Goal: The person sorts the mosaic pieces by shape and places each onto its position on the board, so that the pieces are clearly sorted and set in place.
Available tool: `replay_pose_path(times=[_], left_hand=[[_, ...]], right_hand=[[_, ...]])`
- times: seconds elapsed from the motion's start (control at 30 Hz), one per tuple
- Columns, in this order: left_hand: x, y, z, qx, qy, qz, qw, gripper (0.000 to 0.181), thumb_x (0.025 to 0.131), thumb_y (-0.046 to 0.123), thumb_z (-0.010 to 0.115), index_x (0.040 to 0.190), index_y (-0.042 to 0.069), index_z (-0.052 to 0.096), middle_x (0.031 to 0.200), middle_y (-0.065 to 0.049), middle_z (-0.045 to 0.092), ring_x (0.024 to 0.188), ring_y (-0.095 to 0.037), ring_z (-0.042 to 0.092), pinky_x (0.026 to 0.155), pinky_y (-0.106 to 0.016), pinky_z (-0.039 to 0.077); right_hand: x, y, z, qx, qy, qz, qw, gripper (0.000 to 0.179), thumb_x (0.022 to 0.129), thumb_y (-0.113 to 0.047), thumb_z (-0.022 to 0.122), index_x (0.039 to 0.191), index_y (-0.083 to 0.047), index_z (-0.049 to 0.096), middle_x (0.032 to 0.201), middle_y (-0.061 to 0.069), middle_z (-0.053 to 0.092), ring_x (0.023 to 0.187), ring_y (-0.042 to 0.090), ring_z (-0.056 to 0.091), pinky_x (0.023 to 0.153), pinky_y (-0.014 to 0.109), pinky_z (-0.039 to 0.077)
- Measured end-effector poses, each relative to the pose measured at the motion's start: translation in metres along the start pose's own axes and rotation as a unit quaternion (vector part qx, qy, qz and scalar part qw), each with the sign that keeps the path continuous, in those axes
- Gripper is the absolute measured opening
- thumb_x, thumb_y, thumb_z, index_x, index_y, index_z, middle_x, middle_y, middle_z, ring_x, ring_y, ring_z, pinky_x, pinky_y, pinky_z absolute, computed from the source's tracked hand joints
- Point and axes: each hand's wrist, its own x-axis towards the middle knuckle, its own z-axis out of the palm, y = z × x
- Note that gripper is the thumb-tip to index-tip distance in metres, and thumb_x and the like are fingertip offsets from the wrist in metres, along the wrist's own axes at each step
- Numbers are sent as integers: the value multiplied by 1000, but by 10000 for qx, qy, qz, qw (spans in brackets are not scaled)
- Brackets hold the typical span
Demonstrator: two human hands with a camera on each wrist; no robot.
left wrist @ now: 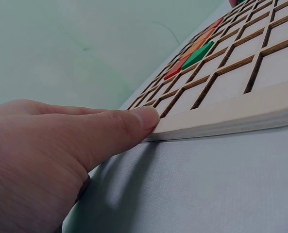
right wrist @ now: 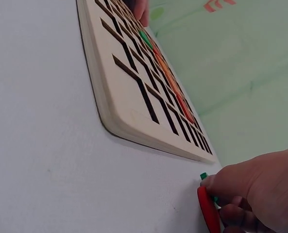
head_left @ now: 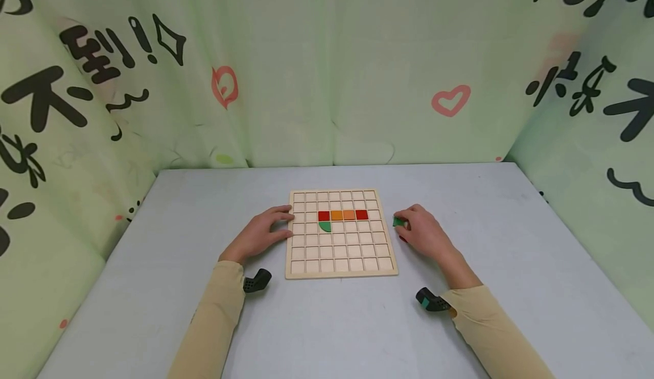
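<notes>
A wooden grid board [head_left: 341,277] lies flat on the table. One row of it holds a red square [head_left: 324,216], an orange square [head_left: 336,215], another orange square [head_left: 349,215] and a second red square [head_left: 361,215]. Below the left red square sits a green quarter-circle piece [head_left: 325,226]. My left hand [head_left: 259,232] rests along the board's left edge, its thumb [left wrist: 146,118] against the frame. Just right of the board, my right hand [head_left: 423,231] pinches a green piece [head_left: 398,222], mostly hidden by the fingers. A red piece [right wrist: 208,208] shows beside the thumb in the right wrist view.
A white-covered table [head_left: 337,328] extends around the board. Pale green curtains [head_left: 332,72] with dark lettering and red hearts enclose the back and sides. Black wrist devices sit at the left cuff [head_left: 258,281] and the right cuff [head_left: 431,300].
</notes>
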Motion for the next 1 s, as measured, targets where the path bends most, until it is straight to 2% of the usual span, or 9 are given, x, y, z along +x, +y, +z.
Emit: replay_pose_path(times=[0.13,0.3,0.47,0.57,0.73,0.93,1.0], left_hand=[[0,0,0,-14,2,-7,10000,45,93,25,69,133,6,60,152,-7,40,142,-30,33,115,-45,31],[0,0,0,-17,19,7,10000,45,93,24,69,133,6,60,152,-8,41,142,-30,33,115,-45,31],[-1,0,-1,-11,15,40,10000,45,93,24,69,133,6,60,152,-8,41,142,-31,34,115,-45,31],[0,0,-1,22,12,63,10000,46,93,25,69,133,5,60,152,-9,41,141,-31,34,115,-46,31],[0,0,-1,29,-1,22,10000,46,92,25,70,133,5,60,152,-9,41,142,-30,33,116,-45,31],[0,1,-1,-24,-8,2,10000,46,92,24,70,133,5,60,152,-9,41,142,-31,33,116,-45,30],[0,1,-1,-48,-3,16,10000,45,93,24,69,133,5,60,152,-9,41,142,-31,33,116,-45,30]], right_hand=[[1,1,0,28,-87,-110,9999,28,91,-5,65,116,7,64,105,20,60,89,28,57,81,45,52],[3,2,-2,193,-149,-200,9995,22,90,-1,66,111,3,59,97,13,61,83,24,54,75,41,51],[2,4,0,173,145,-391,9990,16,88,2,64,103,3,61,92,12,59,79,23,53,70,37,49],[-1,6,0,269,204,-505,9982,17,86,2,67,103,3,64,93,12,59,79,22,53,69,35,48],[-3,6,-2,413,-24,-521,9978,25,85,-3,71,109,1,65,97,10,60,83,22,55,71,36,49],[-4,6,-5,229,-295,-392,9985,32,89,-5,67,120,2,65,113,16,62,97,29,57,85,45,52],[-3,6,-5,188,-354,-421,9983,32,90,-5,66,121,2,65,114,16,62,96,28,57,85,46,52]])
